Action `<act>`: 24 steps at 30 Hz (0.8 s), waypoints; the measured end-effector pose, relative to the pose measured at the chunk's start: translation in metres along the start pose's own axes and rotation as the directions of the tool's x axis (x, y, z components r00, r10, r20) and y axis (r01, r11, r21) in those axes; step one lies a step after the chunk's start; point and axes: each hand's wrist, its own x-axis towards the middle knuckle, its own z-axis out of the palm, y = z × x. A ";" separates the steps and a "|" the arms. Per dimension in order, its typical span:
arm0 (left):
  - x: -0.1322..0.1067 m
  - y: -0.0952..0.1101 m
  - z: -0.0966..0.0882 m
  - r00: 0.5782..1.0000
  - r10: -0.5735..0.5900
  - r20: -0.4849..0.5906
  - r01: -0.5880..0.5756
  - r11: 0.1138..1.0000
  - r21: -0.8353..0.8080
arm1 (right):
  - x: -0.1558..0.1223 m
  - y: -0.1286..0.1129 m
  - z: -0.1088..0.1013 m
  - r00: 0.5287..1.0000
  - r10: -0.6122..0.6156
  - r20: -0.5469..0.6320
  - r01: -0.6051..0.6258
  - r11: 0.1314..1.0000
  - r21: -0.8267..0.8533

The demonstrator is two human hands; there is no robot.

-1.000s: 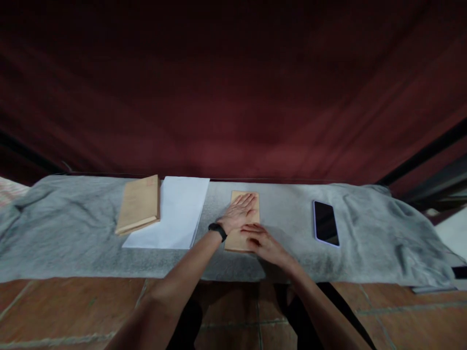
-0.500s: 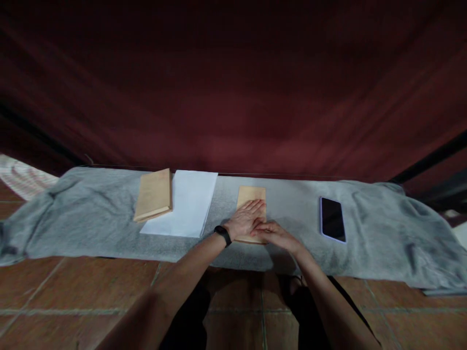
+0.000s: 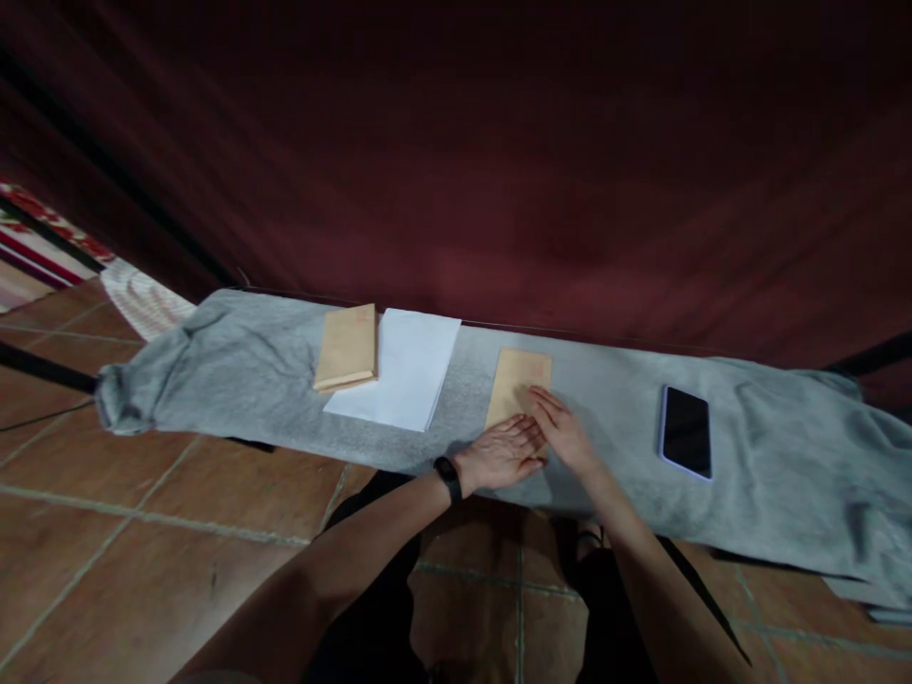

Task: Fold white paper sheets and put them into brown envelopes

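Bare left hand (image 3: 500, 454), fingers together, lies on the near end of the flat, rectangular brown paper envelope (image 3: 514, 378); bare right hand (image 3: 566, 432), fingers apparently together, rests along its right side.

- The brown paper envelope (image 3: 517, 382) was light tan, plain and oblong, with a small, faint reddish mark (image 3: 540, 369) near its upper right corner, too blurred to read.
- It lay flat, face up to the camera, its long sides running up the frame and leaning slightly to the right.
- It sat right of centre, a little below mid-height.
- Its upper part showed smooth and uncreased; much of its lower part was hidden.
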 end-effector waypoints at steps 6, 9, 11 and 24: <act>-0.013 0.016 0.002 0.994 0.061 -0.094 -0.067 0.996 -0.054 | 0.008 0.009 0.014 0.978 0.015 0.207 0.086 0.880 -0.467; -0.017 0.022 0.005 0.994 0.048 -0.100 -0.054 0.997 -0.057 | 0.016 0.016 0.015 0.987 0.032 0.160 0.058 0.847 -0.528; -0.020 0.025 0.006 0.996 0.032 -0.087 -0.037 0.998 -0.054 | 0.021 0.019 0.016 0.991 0.040 0.125 0.037 0.825 -0.564; -0.034 0.033 0.005 0.994 0.075 -0.085 -0.078 0.997 -0.030 | 0.036 0.019 0.024 0.999 0.048 0.011 -0.028 0.727 -0.686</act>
